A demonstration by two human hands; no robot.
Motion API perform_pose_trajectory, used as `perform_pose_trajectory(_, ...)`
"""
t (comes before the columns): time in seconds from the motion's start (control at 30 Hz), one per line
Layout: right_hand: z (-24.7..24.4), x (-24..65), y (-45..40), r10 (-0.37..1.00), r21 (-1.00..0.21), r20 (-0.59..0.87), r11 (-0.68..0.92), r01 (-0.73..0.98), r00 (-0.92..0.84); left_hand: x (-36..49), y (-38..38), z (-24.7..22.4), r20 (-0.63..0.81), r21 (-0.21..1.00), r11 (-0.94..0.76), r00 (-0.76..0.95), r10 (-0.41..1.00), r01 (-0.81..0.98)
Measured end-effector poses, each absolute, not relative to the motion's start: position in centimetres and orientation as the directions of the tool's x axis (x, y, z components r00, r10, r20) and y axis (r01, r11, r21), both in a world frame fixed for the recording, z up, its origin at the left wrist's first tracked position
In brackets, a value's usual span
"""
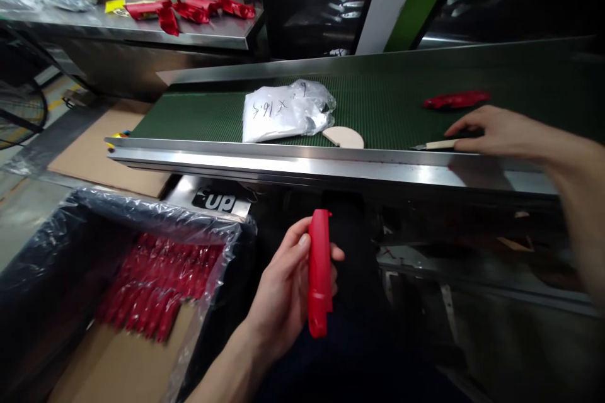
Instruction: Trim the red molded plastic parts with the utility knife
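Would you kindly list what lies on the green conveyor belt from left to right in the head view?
White plastic bag → tan half-round piece → small tan-handled blade, touched by the right hand. The red plastic part lies farther back, above the blade and hand, so its place in the order is unclear.

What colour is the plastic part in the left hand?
Red; the plastic part in the left hand shows clearly in the head view.
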State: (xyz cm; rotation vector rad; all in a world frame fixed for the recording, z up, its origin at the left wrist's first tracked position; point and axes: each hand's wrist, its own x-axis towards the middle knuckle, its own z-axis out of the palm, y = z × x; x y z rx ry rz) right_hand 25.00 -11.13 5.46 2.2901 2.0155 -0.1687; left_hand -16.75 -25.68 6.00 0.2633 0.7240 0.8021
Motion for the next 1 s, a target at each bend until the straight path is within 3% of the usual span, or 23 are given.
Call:
perform_pose_trajectory(0.2, 5.9, 24.2, -11.3, 0.977, -0.075, -0.128, -0.181, 0.981, 0.17, -16.7, -25.8, 5.8, -0.484, 0.456, 0.682, 0.484, 0.729, -0.571)
perform_pose_trajectory(0.4, 6.4, 22.3, -13.1, 0.945, -0.122, 0.047, -0.316, 0.941, 0.324, -16.3, -26.0, 5.8, -0.524, 0.55, 0.684, 0.44, 0.729, -0.479)
perform_pose_trajectory(0.57, 6.6, 21.7, -13.9, 0.934, -0.18, 0.142, -0.3, 0.937, 0.327, -15.6, -26.0, 6.3, -0.532, 0.607, 0.663, 0.395, 0.749, -0.439)
perform_pose_trajectory(0.77, 6.1, 21.8, -14.1, 0.914, -0.214, 0.257, -0.263, 0.941, 0.314, -15.4, -26.2, 6.7, -0.553, 0.583, 0.672, 0.383, 0.74, -0.456)
perform_pose_trajectory(0.9, 6.1, 22.0, -13.9, 0.906, -0.239, 0.27, -0.264, 0.934, 0.325, -15.6, -26.4, 6.8, -0.546, 0.514, 0.683, 0.417, 0.727, -0.519)
perform_pose_trajectory(1.0, 6.2, 22.3, -13.7, 0.903, -0.277, 0.261, -0.269, 0.922, 0.342, -15.6, -26.6, 7.0, -0.529, 0.527, 0.683, 0.434, 0.729, -0.505)
